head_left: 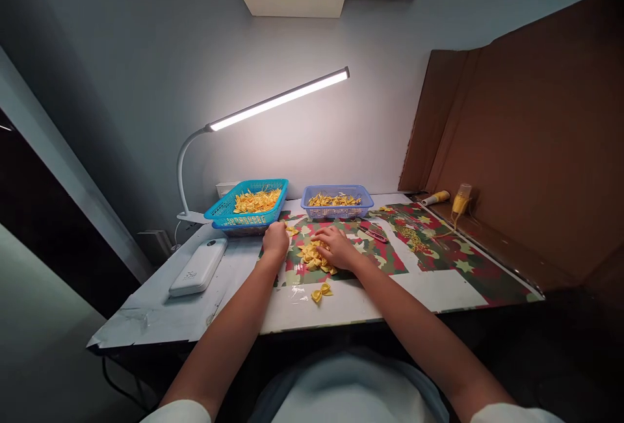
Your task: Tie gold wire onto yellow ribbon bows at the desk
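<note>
My left hand (276, 239) is closed beside the front of the turquoise basket, with a yellow ribbon bow (292, 230) showing at its fingertips. Its inner fingers are hidden from this side. A heap of yellow ribbon bows (312, 258) lies on the camouflage-patterned sheet (385, 260). Over the right side of that heap rests my right hand (336, 245), its fingers spread and touching the bows. One loose bow (321, 292) sits apart on the white tabletop, nearer to me.
Behind stand a turquoise basket (219, 220) and a purple basket (336, 212), both holding yellow pieces. Red-handled snips (373, 234) lie to the right, near yellow thread (413, 239) and spools (461, 199). A white power bank (199, 268) and a lit lamp (280, 99) are on the left.
</note>
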{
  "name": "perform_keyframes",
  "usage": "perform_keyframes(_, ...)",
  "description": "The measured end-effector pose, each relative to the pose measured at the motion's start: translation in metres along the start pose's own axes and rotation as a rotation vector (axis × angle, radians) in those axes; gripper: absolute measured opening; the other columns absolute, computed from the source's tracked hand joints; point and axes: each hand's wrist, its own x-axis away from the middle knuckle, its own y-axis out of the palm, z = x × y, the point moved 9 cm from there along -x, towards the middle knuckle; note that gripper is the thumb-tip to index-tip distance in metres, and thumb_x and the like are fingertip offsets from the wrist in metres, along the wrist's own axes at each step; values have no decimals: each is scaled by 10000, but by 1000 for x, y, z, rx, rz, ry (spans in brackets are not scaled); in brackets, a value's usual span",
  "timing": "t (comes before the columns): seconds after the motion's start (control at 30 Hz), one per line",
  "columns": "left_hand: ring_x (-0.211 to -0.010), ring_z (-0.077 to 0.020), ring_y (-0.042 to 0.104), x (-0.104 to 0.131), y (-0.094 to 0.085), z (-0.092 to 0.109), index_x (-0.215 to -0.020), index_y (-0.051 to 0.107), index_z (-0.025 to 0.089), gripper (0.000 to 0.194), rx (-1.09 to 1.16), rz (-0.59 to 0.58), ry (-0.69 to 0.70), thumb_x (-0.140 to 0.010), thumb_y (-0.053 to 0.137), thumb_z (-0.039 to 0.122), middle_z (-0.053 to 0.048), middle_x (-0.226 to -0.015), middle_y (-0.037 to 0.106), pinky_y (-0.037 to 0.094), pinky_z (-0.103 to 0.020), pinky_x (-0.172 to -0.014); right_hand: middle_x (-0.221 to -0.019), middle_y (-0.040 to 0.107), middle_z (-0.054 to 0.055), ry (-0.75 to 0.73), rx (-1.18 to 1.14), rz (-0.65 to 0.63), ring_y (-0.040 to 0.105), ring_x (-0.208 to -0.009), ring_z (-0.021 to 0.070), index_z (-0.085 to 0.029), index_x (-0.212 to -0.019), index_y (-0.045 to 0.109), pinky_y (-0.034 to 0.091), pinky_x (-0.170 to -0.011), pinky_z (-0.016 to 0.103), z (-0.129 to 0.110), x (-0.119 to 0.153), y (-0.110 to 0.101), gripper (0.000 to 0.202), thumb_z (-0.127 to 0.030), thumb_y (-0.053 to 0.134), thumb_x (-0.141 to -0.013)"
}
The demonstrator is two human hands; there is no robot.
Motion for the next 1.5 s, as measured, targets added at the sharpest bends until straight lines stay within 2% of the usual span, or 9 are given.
perform_keyframes(0.17,-779,-239,632,6,-7,11,-864,687,169,199,13,7,37,-765,516,149,-134,-948,650,458,-299,-652,-1140,625,64,-7,53,-99,469,-1092,236,-251,-1018,675,335,-930,457,-1,2,12,220,-196,532,-860)
perform_keyframes(0.27,-804,-203,617,11,-10,32,-922,680,213,208,121,2,221,-758,553,226,-80,-1004,625,460,-273,-680,-1121,633,62,39,89,-93,477,-1071,237,-253,-961,698,343,-912,458,15,2,9,249,-119,540,-823)
perform_keyframes(0.43,-772,-190,590,21,14,56,-844,702,205,203,275,-334,494,-660,617,221,-49,-885,630,459,-270,-711,-1143,617,65,96,82,-3,474,-1080,235,-259,-990,693,353,-914,446,35,3,-4,275,-107,533,-827)
perform_keyframes(0.57,-668,-156,558,24,22,54,-802,704,197,208,368,-478,495,-603,674,251,-22,-789,622,441,-247,-628,-1132,620,66,49,-17,83,496,-1072,216,-231,-1018,674,369,-919,405,20,2,-11,220,-184,531,-858)
perform_keyframes(0.8,-521,-108,493,28,33,53,-659,598,170,247,616,-632,349,-608,711,384,33,-571,551,364,-204,-470,-1014,647,59,32,-26,69,523,-1015,219,-217,-871,677,373,-889,401,2,2,-9,92,-253,611,-817)
perform_keyframes(0.97,-581,-105,528,23,20,63,-803,572,158,379,965,-486,281,-650,703,479,14,-671,583,396,-210,-522,-893,677,50,142,-236,194,582,-877,207,-195,-898,647,435,-781,347,14,3,-19,174,-283,670,-749)
perform_keyframes(1.1,-680,-133,572,25,12,71,-957,602,161,391,1064,-454,285,-720,653,466,-22,-741,629,431,-238,-612,-793,680,34,205,-506,279,619,-746,173,-182,-820,636,474,-706,307,26,1,-19,116,-270,629,-746)
perform_keyframes(1.27,-711,-147,586,24,4,72,-839,650,146,239,1034,-405,329,-743,634,364,-47,-790,659,447,-254,-639,-793,680,43,256,-695,320,633,-752,182,-178,-808,636,499,-692,311,40,1,-17,167,-319,629,-718)
perform_keyframes(1.5,-573,-92,481,29,0,78,-728,610,156,142,798,-377,459,-728,625,298,14,-649,589,368,-212,-544,-752,657,22,164,-571,275,613,-715,164,-186,-759,609,480,-678,294,28,2,-24,104,-286,596,-735)
